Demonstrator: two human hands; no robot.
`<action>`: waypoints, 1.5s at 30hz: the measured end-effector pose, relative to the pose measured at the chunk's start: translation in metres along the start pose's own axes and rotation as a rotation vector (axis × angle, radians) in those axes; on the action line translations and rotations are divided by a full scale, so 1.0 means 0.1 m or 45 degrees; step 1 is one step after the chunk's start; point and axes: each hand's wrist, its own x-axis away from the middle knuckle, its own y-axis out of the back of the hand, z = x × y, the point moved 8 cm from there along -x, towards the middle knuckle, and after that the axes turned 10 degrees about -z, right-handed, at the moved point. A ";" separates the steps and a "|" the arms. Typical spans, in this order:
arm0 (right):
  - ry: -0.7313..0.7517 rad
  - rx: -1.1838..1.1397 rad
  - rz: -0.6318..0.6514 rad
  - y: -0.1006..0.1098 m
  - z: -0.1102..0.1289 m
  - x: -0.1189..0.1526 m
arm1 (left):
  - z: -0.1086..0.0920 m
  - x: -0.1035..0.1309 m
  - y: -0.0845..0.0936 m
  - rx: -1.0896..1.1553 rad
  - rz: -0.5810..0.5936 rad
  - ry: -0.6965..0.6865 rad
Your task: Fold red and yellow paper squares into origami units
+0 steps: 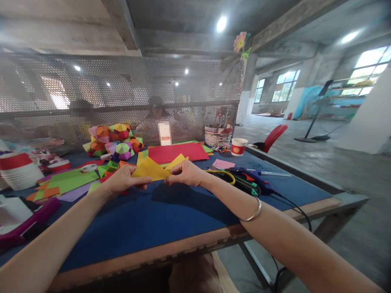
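Head view: yellow paper pinched between both hands

Holds a folded piece of yellow paper (152,169) just above the blue table (128,232), with pointed peaks upward and a hand at either side. Pinches its left end with the left hand (124,179), thumb across the front along the lower edge, other fingers below and partly hidden. Pinches near the lower right corner with the right hand (186,173), thumb and forefinger close together at the edge. Cannot tell how much paper sits between those right fingertips. Leaves the middle of the paper bare between the hands, with one peak nearer the left fingers and another just behind the right hand.

Wears a silver bracelet (255,211) on the right forearm.

Just beyond the paper, red sheets (177,152) on top of other coloured ones. Farther back on the left, paper balls (124,150) in many colours, near a green sheet (73,183) and a roll of tape (89,167). At the far left, stacked cups (21,171). To the right of the right hand, a pink slip (223,163) and a blue tool (265,185) with a black cord; behind these, a paper cup (239,147) and a woven basket (210,139).
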 end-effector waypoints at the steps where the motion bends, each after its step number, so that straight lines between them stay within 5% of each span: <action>1: -0.004 -0.013 0.012 0.01 0.00 0.00 | 0.03 -0.01 0.03 0.004 -0.011 0.003; 9: -0.013 -0.011 -0.030 0.15 -0.05 -0.06 | 0.15 -0.06 0.27 0.051 -0.139 -0.006; 21: 0.047 0.071 0.089 -0.08 0.03 0.02 | -0.06 0.03 -0.01 -0.080 0.041 -0.017; 41: -0.021 -0.025 -0.031 0.28 0.00 -0.11 | 0.05 -0.03 0.27 -0.078 -0.122 0.006; 45: -0.010 -0.075 -0.115 0.24 -0.01 -0.11 | -0.02 0.01 0.18 -0.094 -0.093 0.016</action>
